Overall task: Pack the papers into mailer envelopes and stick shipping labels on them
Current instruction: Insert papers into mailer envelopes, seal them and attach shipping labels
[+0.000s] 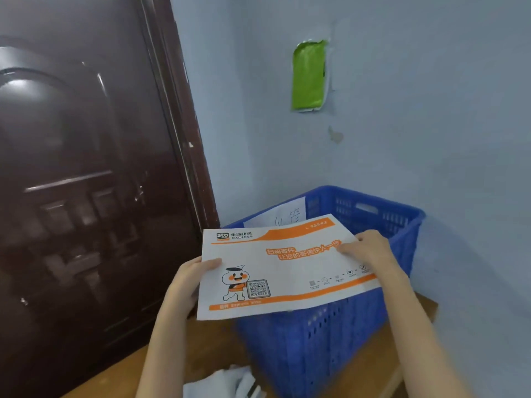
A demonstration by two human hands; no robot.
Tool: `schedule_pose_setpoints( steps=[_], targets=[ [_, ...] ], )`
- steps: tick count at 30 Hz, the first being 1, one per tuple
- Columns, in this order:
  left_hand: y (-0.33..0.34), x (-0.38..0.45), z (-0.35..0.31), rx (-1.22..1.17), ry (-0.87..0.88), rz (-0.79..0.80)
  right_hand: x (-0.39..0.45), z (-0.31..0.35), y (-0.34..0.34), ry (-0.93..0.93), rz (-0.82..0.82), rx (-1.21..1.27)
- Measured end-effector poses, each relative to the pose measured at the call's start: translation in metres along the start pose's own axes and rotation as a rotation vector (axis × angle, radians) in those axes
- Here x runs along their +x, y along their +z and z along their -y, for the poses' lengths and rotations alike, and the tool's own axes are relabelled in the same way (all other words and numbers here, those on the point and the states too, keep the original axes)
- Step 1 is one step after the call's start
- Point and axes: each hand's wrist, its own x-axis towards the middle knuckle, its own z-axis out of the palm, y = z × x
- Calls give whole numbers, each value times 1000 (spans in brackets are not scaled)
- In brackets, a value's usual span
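I hold a white and orange mailer envelope (287, 268) flat, above the near-left corner of a blue plastic crate (330, 334). My left hand (189, 280) grips its left edge, thumb on top. My right hand (367, 248) pinches the right side, thumb and fingers on its upper face. The envelope's printed side faces up, with a cartoon figure and a QR code. A white sheet with handwriting (284, 215) leans inside the crate behind the envelope.
The crate stands on a brown wooden table (218, 343) in a corner. A dark brown door (86, 168) is on the left, a pale blue wall with a green patch (309, 76) behind. White papers (227, 383) lie at the table's near edge.
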Motion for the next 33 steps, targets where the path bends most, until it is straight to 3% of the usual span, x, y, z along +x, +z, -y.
schedule_pose_setpoints(
  steps=[7,16,23,30,33],
  targets=[
    [68,81,-14,129,-68,40,95,-24,-27,11,-3,-14],
    [109,182,-5,323,-254,31,210,-34,-7,39,97,-102],
    [117,239,29,416,-411,-10,285,-36,35,139,306,-297],
    [113,270,84,391,-615,-120,336,-64,90,219,636,-591],
    [123,279,111,378,-645,-198,357,-70,113,204,701,-679]
  ],
)
